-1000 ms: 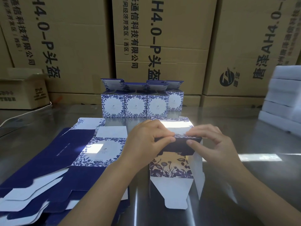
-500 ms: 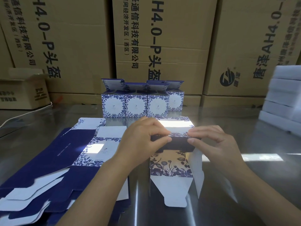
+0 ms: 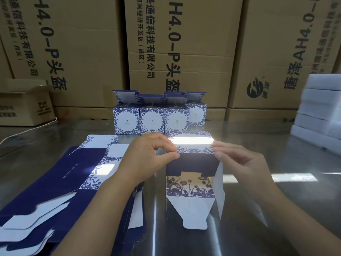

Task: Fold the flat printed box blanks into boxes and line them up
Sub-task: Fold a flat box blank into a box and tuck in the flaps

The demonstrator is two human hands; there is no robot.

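A half-folded blue-and-white floral box (image 3: 191, 163) lies on its side in the middle of the steel table, its open end and white flaps toward me. My left hand (image 3: 147, 157) pinches the box's upper left edge between thumb and fingers. My right hand (image 3: 238, 159) holds the upper right edge with curled fingers. A dark blue flap hangs down over the opening. To the left lies a stack of flat printed blanks (image 3: 60, 183). Several folded boxes (image 3: 151, 117) stand in a row behind, lids up.
The steel table (image 3: 286, 191) is reflective. Large brown cartons (image 3: 177, 52) wall off the back. A small open carton (image 3: 24, 106) sits far left with a white cable beside it. White foam slabs (image 3: 321, 111) are stacked at the right edge.
The dark flap has swung further down over the box's opening. Both hands have spread apart to the box's upper corners.
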